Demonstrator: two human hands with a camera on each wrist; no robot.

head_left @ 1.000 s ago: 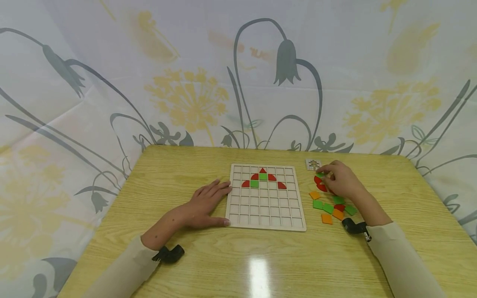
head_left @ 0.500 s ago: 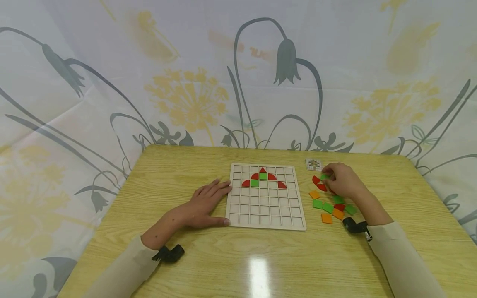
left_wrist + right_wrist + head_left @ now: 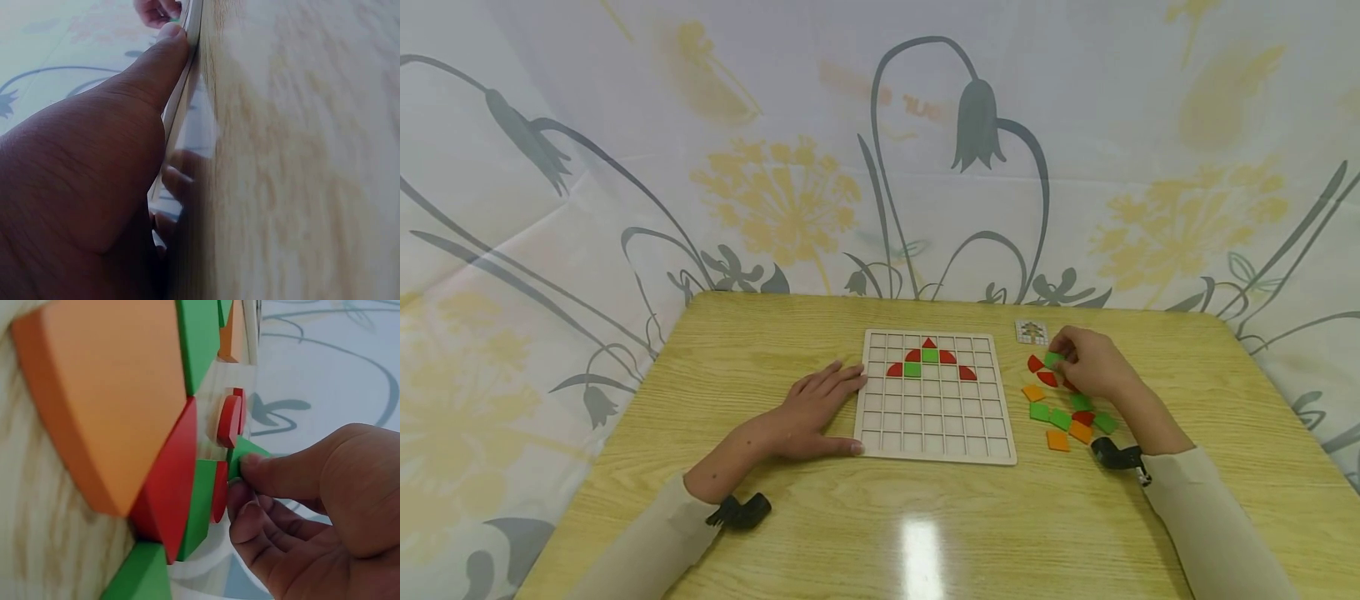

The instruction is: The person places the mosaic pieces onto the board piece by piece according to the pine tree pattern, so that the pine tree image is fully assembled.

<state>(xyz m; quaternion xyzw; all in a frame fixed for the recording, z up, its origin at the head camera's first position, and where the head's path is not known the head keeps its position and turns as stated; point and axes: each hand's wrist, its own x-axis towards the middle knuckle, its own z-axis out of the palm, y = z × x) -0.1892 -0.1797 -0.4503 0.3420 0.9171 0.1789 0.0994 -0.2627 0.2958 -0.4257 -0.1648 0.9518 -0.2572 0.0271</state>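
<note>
My left hand (image 3: 816, 412) lies spread on the table, its fingertips and thumb at the left edge of a pale grid board (image 3: 951, 421). Red and green pieces fill several cells in the board's upper rows: a red triangle (image 3: 929, 343) on top, with green squares (image 3: 930, 356) and red quarter-rounds (image 3: 967, 373) below it. Right of the board, my right hand (image 3: 1090, 362) pinches a green square tile (image 3: 1052, 359) between thumb and fingers. The right wrist view shows this green tile (image 3: 240, 449) tilted up at the thumb tip, close over the loose pieces.
Loose orange (image 3: 1057, 440), green (image 3: 1039, 411) and red (image 3: 1047, 379) pieces are scattered right of the board. A small pattern card (image 3: 1032, 332) lies behind them. Patterned cloth (image 3: 820, 167) hangs behind the table's back edge.
My right hand has drawn slightly right, away from the pattern card, with the green tile at its fingers. The card and nearby red pieces show more fully. My left hand stays put.
</note>
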